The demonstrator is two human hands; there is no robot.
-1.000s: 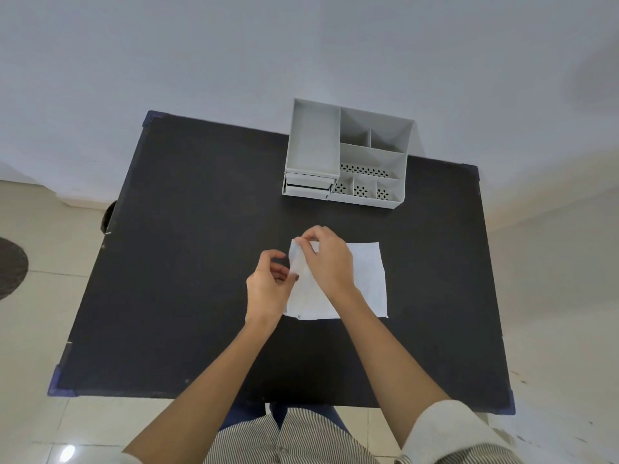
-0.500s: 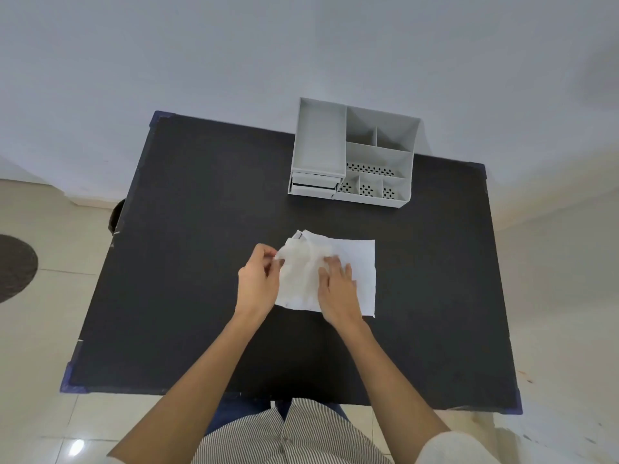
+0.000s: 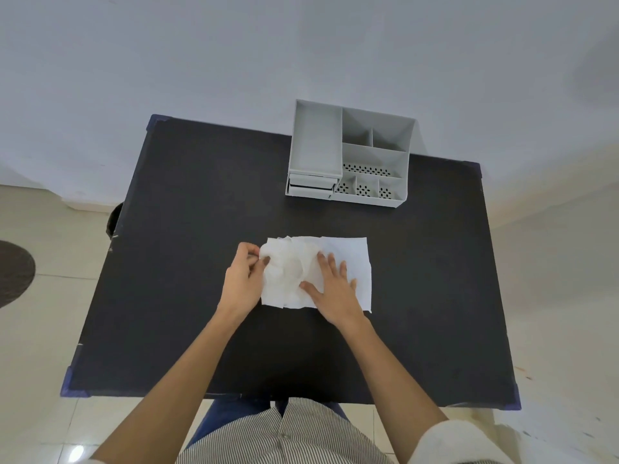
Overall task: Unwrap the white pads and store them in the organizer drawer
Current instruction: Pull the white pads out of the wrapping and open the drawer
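While I watched, the white pads [image 3: 348, 259] lay at table [image 3: 187, 202] centre, flat at 3 o'clock, crumpled and translucent at 9. My right hand [image 3: 335, 289] pressed them, fingers spread flat; my left hand [image 3: 243, 283] pinched the crumpled edge. At 12 o'clock stood the grey organizer [image 3: 348, 152], its drawer [image 3: 311, 188] closed.
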